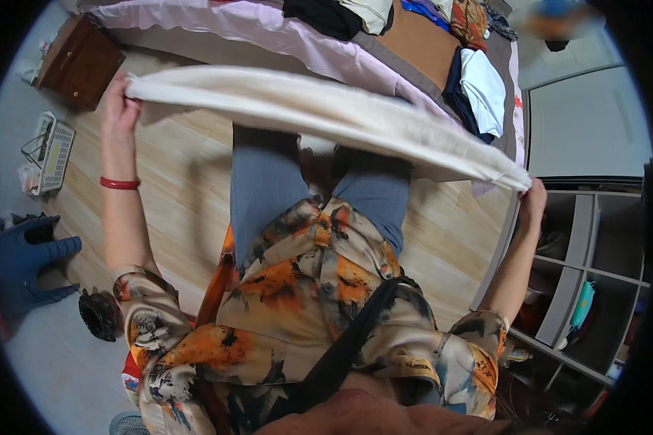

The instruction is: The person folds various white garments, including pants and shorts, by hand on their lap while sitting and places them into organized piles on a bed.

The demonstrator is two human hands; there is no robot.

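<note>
A long cream-white cloth [305, 105] is stretched in the air between my two hands, above my knees. Whether it is a garment or a plain piece of fabric I cannot make out, as it is slightly blurred. My left hand [121, 109], with a red bangle at the wrist, is closed on its left end at the far left. The opposite end is gripped by my right hand [533, 206], lower and at the right. Beyond the cloth, folded dark and white clothes [482, 90] lie on the edge of the bed.
The bed [413, 51] with pink sheeting bears several garments. A brown cabinet [80, 61], a white basket [54, 156] and a blue plastic stool [33, 254] stand at the left. Grey open shelving [580, 232] stands close by my right arm. I sit over a wood-look floor [178, 196].
</note>
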